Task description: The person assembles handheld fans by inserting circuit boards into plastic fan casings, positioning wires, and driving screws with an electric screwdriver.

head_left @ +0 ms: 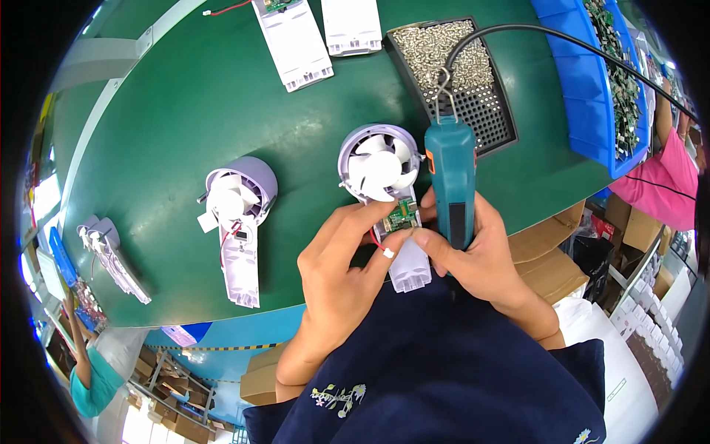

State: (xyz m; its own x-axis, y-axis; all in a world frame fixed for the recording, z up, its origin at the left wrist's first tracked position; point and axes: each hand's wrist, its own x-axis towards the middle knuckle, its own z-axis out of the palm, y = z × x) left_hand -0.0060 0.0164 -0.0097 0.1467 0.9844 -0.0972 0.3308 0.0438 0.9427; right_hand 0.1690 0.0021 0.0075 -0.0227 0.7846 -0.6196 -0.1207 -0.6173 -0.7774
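My left hand [342, 263] is closed on a small green circuit board [403, 214], pinching it between thumb and fingertips over the handle of a handheld fan. This fan [379, 169] has white blades in a pale lilac ring, and its handle shell [410, 268] lies open toward me. A red wire with a white plug [388, 252] hangs beside the board. In my right hand [481, 255] rests a teal electric screwdriver [452, 166], its hook end pointing away from me. The right thumb reaches the board's lower edge. The screwdriver's bit is hidden.
Another open fan [240, 196] lies to the left, with more fan parts [111, 255] beyond it. White handle shells [296, 48] lie at the back. A black tray of small metal screws [473, 81] and a blue bin of circuit boards [580, 89] stand right. A black cord [532, 29] arches overhead.
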